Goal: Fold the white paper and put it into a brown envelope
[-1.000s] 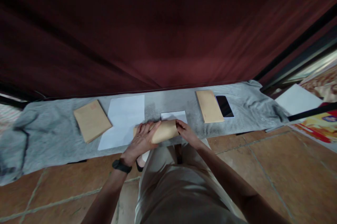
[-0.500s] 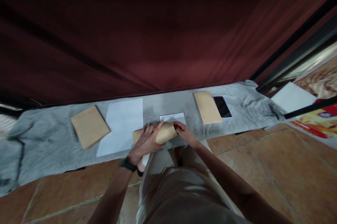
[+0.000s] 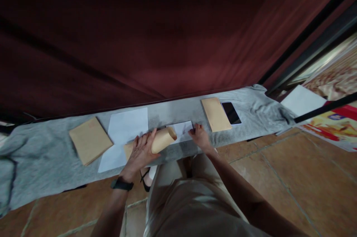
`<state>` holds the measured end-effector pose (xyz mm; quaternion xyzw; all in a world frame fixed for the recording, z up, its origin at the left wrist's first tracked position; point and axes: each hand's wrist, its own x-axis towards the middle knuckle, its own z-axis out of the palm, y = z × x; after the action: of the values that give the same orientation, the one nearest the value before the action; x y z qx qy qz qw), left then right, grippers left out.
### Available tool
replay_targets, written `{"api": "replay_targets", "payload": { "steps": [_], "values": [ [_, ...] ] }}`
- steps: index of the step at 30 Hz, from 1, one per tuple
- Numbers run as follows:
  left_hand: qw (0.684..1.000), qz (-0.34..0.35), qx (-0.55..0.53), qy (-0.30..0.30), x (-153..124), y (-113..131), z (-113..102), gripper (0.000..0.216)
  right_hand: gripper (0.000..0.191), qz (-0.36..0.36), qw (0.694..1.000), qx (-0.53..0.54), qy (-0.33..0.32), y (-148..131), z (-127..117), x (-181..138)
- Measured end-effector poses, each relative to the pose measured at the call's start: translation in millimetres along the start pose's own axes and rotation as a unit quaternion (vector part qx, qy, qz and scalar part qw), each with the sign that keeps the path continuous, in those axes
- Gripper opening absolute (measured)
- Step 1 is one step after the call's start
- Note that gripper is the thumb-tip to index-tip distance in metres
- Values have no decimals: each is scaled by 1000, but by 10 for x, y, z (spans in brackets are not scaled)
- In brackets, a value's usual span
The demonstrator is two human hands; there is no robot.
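My left hand [image 3: 141, 152] lies over a brown paper envelope [image 3: 163, 139] and holds it down on the cloth. The envelope bulges upward, and its open end curls to the right. At the right edge of a small white paper [image 3: 182, 129] is my right hand [image 3: 201, 137], its fingers bent and closed on that edge. The left part of this paper is partly behind the curled envelope. Under my left hand and the envelope's left end lies a larger white sheet [image 3: 128, 123].
A stack of brown envelopes [image 3: 90, 140] lies at left on the grey cloth [image 3: 50, 155]. Another brown envelope [image 3: 216, 114] and a dark-screened phone [image 3: 231, 113] are at right. A dark red curtain [image 3: 178, 55] hangs behind. A printed box [image 3: 334, 118] stands far right.
My right hand has left the envelope's open end and moved to the small white paper's right edge. My left hand and the envelope have shifted left, uncovering more of that paper.
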<state>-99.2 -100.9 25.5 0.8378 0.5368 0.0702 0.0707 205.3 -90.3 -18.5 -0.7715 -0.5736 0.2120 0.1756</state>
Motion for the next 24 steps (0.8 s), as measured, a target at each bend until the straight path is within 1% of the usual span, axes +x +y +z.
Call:
{"api": "replay_targets", "payload": {
  "steps": [2, 5, 7, 11, 14, 18, 20, 22, 24],
  "values": [
    [1000, -6, 2, 4, -1, -49, -4, 108, 47, 7, 998, -57, 0, -114, 12, 13],
    [1000, -11, 6, 5, -25, -123, -6, 107, 44, 5, 994, -109, 1, -236, 34, 37],
    [1000, -13, 18, 7, -54, -169, 3, 106, 44, 4, 993, -121, -1, -272, 43, 58],
    [999, -12, 37, 18, -119, -225, 36, 106, 47, 26, 994, -103, -12, -250, 47, 112],
    [999, -10, 39, 20, -149, -241, 61, 107, 38, 36, 999, -37, -10, -189, 51, 151],
    [999, -10, 32, 18, -158, -270, 95, 108, 13, 13, 998, 63, -15, -78, 47, 196],
    [1000, -7, 24, 15, -156, -286, 104, 108, 5, -1, 995, 97, -14, -2, 27, 214],
    [1000, -4, 16, 12, -151, -291, 101, 107, 4, -8, 990, 141, -6, 95, -6, 225],
    [1000, -2, 11, 10, -144, -283, 92, 108, 8, -13, 981, 192, 4, 205, -40, 224]
  ]
}}
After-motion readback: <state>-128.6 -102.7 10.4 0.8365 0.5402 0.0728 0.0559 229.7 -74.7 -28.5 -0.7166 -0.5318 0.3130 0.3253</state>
